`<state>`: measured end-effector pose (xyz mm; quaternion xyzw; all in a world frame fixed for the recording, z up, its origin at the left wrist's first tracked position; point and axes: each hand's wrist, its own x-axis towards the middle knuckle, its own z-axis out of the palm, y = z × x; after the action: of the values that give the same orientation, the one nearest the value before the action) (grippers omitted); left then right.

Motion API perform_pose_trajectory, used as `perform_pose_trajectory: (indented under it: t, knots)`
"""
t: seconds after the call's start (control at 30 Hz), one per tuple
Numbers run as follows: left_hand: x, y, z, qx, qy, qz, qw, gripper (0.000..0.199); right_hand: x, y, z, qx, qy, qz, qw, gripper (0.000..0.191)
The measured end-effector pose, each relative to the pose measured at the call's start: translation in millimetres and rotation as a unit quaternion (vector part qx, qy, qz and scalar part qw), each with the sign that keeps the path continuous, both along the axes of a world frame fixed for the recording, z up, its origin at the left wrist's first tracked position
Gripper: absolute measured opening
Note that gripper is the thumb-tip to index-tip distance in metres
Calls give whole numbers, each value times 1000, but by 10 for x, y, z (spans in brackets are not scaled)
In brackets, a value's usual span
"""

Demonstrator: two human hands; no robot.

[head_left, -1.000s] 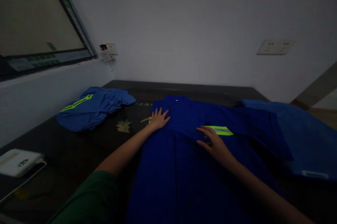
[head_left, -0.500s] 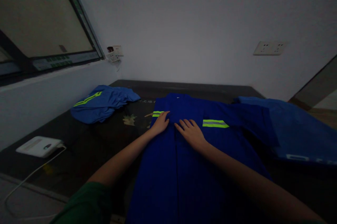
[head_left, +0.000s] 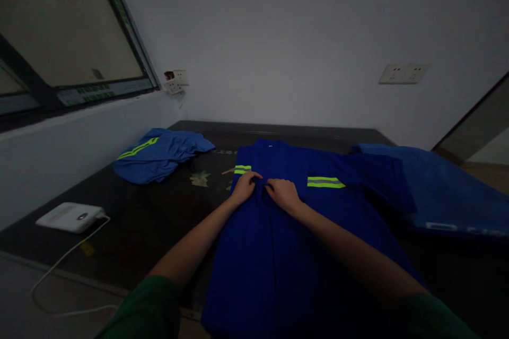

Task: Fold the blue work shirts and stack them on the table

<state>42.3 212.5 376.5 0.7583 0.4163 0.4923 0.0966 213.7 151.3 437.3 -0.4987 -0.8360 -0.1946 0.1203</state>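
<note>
A dark blue garment [head_left: 246,254] with yellow-green and grey reflective strips lies spread on the dark table, its collar toward the wall. My left hand [head_left: 244,188] is closed on the cloth left of the front seam, just below the collar area. Close beside it, my right hand [head_left: 283,193] pinches the cloth on the other side of the seam, fingers curled. Between the two hands the fabric is slightly raised and creased. The garment's right-hand sleeve stretches out over a blue bag.
On the dark table [head_left: 159,222], a crumpled lighter blue cloth [head_left: 163,156] lies at the back left. A white device [head_left: 71,217] with a cable sits at the left. The blue bag [head_left: 449,190] is at the right. Wall sockets [head_left: 403,74] are behind.
Both hands have gone from resting with spread fingers on the garment to curled fingers gripping it. The cloth between them has bunched up. The view has shifted slightly.
</note>
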Motion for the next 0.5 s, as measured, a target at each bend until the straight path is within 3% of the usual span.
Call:
perform_pose_trajectory:
  t: [0.1,0.27,0.5]
  knots:
    - [-61,-33,46,-13,20,-54,998,49,-16,-33,-13,-30,61,-52,996,36]
    - [-171,-75,82,-23,51,-152,987,34,-36,-57,-75,-30,84,-49,995,37]
    - [-159,-17,-1,-9,36,-158,987,14,109,-170,-170,-37,33,81,995,30]
